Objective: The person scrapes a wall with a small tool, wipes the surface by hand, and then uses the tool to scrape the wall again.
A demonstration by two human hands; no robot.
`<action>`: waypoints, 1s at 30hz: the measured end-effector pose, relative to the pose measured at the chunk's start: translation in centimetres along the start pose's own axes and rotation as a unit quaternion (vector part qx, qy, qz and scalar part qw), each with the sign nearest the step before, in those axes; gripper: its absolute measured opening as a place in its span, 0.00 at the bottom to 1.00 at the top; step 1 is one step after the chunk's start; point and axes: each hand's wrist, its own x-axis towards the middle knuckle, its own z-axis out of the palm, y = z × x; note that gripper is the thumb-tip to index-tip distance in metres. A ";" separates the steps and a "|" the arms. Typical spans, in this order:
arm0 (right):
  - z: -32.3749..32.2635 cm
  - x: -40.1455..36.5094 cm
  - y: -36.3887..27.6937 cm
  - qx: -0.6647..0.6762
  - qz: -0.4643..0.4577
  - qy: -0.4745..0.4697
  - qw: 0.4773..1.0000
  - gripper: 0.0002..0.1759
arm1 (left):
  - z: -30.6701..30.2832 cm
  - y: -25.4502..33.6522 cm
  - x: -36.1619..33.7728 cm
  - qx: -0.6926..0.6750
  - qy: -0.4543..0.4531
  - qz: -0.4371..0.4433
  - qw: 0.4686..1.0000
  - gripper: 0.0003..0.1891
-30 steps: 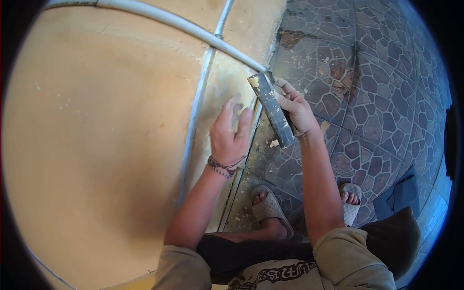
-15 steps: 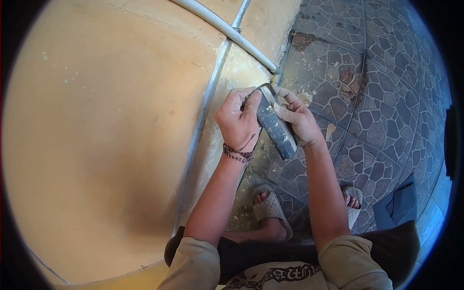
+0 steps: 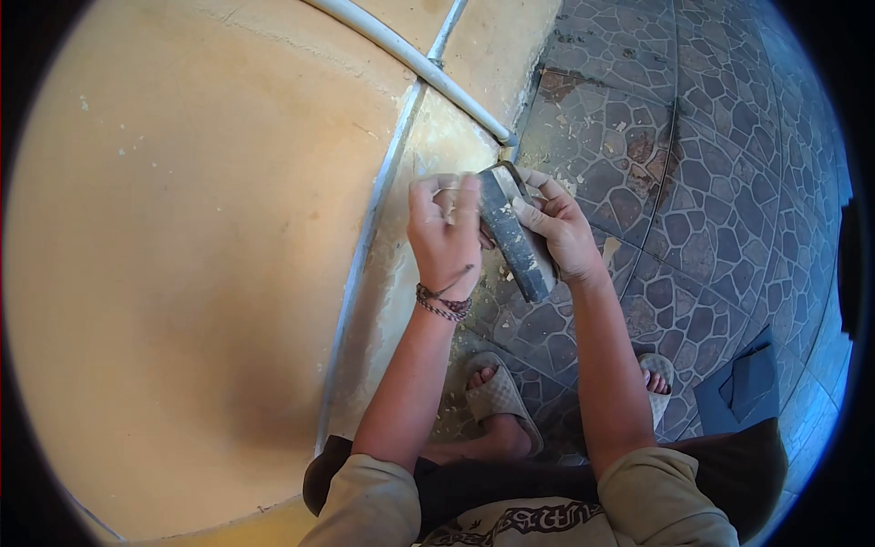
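Observation:
A long block wrapped in dark, worn sandpaper, a sanding block (image 3: 516, 239), is held at a slant in front of the wall's base. Pale dust and chips cling to its face, and a lighter strip runs along its side. My right hand (image 3: 567, 230) grips it from the right, thumb on the near side and dusty fingers around the far edge. My left hand (image 3: 444, 228), with braided bracelets at the wrist, is beside its upper left edge. The left thumb and fingers are smeared by motion, the thumb raised off the block's face.
A yellow-orange wall (image 3: 228, 228) fills the left side, with a pale pipe (image 3: 401, 50) across it and a thin conduit (image 3: 369, 228). Paint flakes lie on the stone-patterned floor (image 3: 702, 228). My sandalled feet (image 3: 499, 392) are below; a dark folded sheet (image 3: 752, 378) lies at right.
My left thumb has lifted from the block's face and the left hand has shifted slightly left. My right hand keeps its grip. The view has moved a little.

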 end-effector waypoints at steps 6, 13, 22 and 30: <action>0.7 0.1 0.0 -0.083 -0.029 0.033 0.996 0.24 | 0.3 -1.3 0.1 0.120 0.038 0.095 0.987 0.13; 1.9 0.4 0.6 -0.159 -0.101 0.071 0.980 0.25 | -0.8 -1.2 1.0 -0.018 0.087 -0.094 0.992 0.13; 4.3 -0.2 -0.3 -0.427 -0.236 0.121 0.864 0.18 | -0.1 -2.4 -0.4 -0.186 -0.049 -0.153 0.969 0.18; 5.6 -0.7 0.3 -0.441 -0.264 0.088 0.853 0.22 | -1.1 -2.0 -0.2 -0.187 -0.041 -0.135 0.972 0.18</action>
